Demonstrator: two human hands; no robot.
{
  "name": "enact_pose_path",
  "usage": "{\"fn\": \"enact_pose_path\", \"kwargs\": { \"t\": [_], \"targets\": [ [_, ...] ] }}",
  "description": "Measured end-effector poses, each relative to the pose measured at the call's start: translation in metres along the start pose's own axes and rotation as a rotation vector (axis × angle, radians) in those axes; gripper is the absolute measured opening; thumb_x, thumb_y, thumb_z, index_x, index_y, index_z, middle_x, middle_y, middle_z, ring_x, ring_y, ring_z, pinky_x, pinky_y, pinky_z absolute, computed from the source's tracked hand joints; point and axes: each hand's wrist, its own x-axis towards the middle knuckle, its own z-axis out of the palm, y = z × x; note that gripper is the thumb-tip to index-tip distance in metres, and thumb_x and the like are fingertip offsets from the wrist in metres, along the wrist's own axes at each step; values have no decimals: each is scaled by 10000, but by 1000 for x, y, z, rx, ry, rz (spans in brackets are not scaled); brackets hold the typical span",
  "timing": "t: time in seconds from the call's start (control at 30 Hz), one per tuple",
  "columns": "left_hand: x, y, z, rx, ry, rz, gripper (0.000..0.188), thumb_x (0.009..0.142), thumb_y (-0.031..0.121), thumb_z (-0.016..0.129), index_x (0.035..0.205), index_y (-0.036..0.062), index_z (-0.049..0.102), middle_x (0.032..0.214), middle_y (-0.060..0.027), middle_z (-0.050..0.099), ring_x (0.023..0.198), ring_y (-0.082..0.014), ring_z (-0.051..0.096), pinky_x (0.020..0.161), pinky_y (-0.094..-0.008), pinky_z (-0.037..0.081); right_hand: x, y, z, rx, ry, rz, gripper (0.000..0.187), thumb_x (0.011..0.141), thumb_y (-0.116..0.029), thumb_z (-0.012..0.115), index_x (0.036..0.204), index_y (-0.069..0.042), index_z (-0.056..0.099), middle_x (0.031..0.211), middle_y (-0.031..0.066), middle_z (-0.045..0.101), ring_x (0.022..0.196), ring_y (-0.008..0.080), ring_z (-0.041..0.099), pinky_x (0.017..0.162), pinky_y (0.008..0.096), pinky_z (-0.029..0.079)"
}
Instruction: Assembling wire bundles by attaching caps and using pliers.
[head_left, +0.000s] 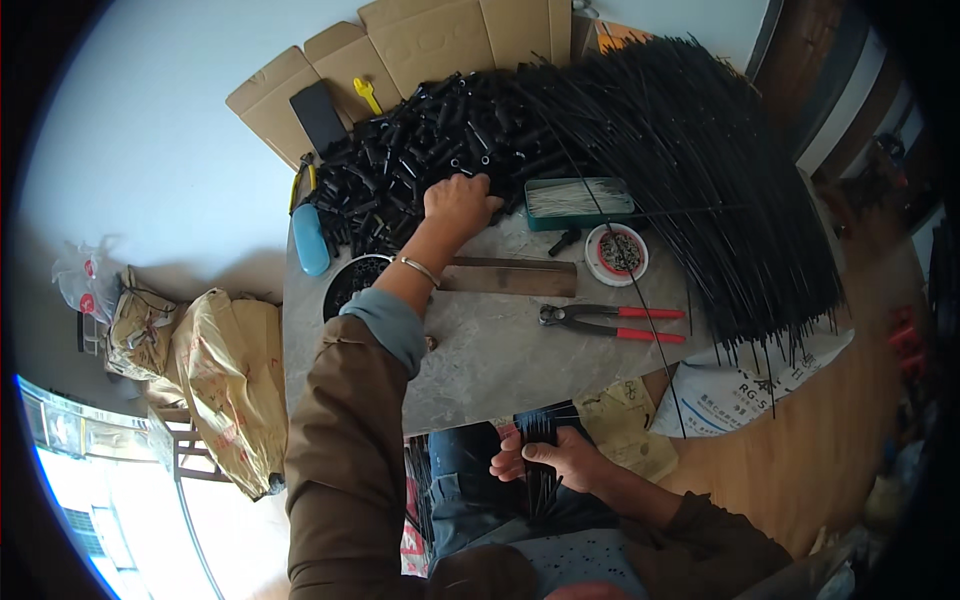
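My left hand [460, 207] reaches over the table to the near edge of a heap of short black plastic tubes [375, 180]. Its fingers curl down at the heap, and their tips are hidden, so what they pinch does not show. Low over my lap, my right hand [565, 458] is closed round a bundle of thin black rods [541, 470], thumb across the front. Right of my left hand stand a green tray of thin pale sticks [570, 222] and a white round tub of small metal pieces [604, 272].
Red-handled pincers [610, 322] and a flat brown bar [508, 278] lie on the grey table [500, 370]. A big stack of black rods [700, 180] covers the right side. At the left are a blue case [310, 240] and a dark bowl of small black parts [342, 288]. Cardboard [430, 45] stands behind.
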Motion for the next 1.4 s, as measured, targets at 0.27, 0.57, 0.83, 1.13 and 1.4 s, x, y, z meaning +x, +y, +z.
{"fn": "enact_pose_path", "kwargs": {
  "t": [0.27,0.57,0.83,1.13,1.4],
  "targets": [
    [6,-53,-3,-593,166,-122,304,758,129,651,1037,66,546,821,-108,622,754,-258,627,660,-380,504,3,-3,-15,-25,-27,-46,226,953,-79,500,1133,49,548,1029,207,655,970,334,655,877,435,528],
    [-22,-15,23,-399,168,94,254,741,159,714,937,17,638,685,-64,579,637,-149,555,577,-267,462,-6,10,-9,12,-45,-23,263,958,-132,510,1149,46,547,1037,190,658,950,286,648,856,399,513],
    [-111,-1,-46,-1389,-122,-98,233,885,165,660,990,-21,566,831,-81,651,694,-124,632,676,-248,527,3,13,-9,170,49,-24,330,969,-212,494,1225,-17,422,1086,222,614,914,333,663,793,458,549],
    [-323,17,-5,-1753,55,-477,252,915,112,602,1116,-33,555,882,-112,650,757,-187,661,691,-303,558,5,28,33,-32,79,-86,237,978,-230,493,1013,2,528,871,133,626,763,278,681,667,380,572],
    [-360,25,22,-2199,95,-433,206,935,110,574,1129,44,591,968,-76,642,918,-178,616,842,-338,510,-4,46,65,-256,149,-109,277,974,-254,509,1046,10,549,823,123,622,684,246,665,619,348,561]
  ]
}}
